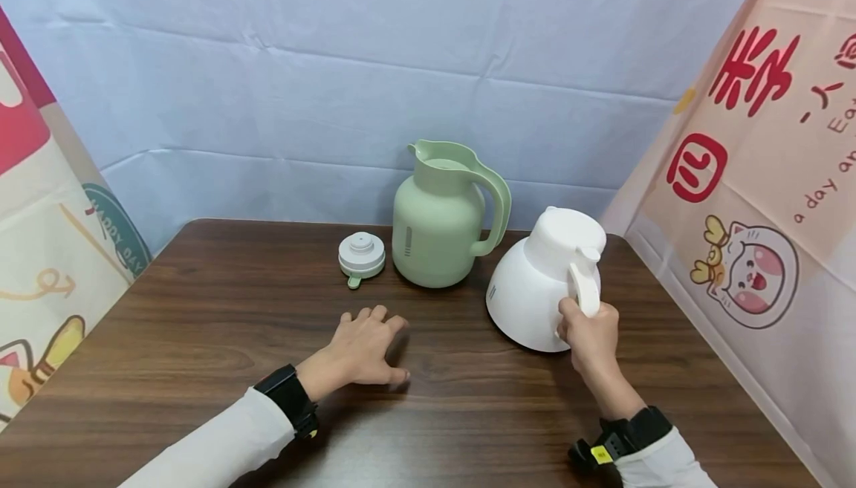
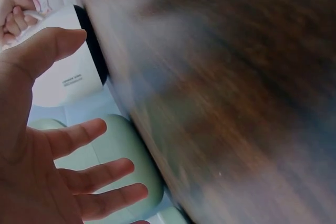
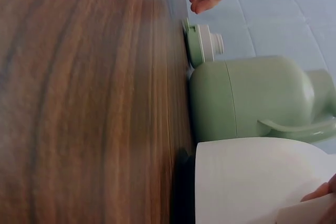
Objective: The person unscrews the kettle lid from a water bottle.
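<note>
On the right of the table, my right hand (image 1: 590, 336) grips the handle (image 1: 585, 285) of a white thermos jug (image 1: 528, 298), which has its top in place. In the left wrist view that white jug (image 2: 68, 72) shows a dark base and small printed text. My left hand (image 1: 361, 347) hovers low over the table with its fingers spread and holds nothing. Beyond it stands a green thermos jug (image 1: 438, 224), upright, its mouth uncovered and its handle to the right. A white and green lid (image 1: 362, 254) lies upside down to the left of the green jug, its tab toward me.
The dark wooden table (image 1: 200, 310) ends at a pale blue cloth backdrop (image 1: 301, 102). Printed cloths hang along both sides, one on the left (image 1: 53, 235) and one on the right (image 1: 756, 176).
</note>
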Tool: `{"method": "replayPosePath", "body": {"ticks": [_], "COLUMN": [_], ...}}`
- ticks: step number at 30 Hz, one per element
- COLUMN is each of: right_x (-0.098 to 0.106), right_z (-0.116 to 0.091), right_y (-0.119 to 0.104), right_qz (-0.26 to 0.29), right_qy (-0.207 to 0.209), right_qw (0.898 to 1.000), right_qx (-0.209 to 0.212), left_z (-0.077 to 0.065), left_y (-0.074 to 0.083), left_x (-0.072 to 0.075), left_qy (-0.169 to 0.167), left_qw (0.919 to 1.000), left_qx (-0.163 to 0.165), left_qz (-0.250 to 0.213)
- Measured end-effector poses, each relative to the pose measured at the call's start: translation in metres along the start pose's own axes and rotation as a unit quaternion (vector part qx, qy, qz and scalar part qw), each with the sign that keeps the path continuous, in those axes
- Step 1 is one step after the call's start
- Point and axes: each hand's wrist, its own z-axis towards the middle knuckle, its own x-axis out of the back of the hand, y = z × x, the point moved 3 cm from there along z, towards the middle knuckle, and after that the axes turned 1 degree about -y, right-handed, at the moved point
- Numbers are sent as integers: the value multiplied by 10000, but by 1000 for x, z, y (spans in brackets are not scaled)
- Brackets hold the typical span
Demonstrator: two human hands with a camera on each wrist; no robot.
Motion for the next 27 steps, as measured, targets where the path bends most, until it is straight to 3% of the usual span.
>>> {"method": "replayPosePath", "body": {"ticks": [18,27], "right_x": [-2,-6], "right_z": [-23,-36], "right_y": [-5,-6], "right_qz": [-69,217], "right_qy": [-400,-671], "right_qw": [9991,9973], "right_qx": [148,196], "left_z": [-15,-20], "left_y": [-12,-18], "left_x": [0,0], "left_qy": [176,118], "left_qw": [9998,9997], "left_qx": [68,174], "left_qz": [-116,-80]}}
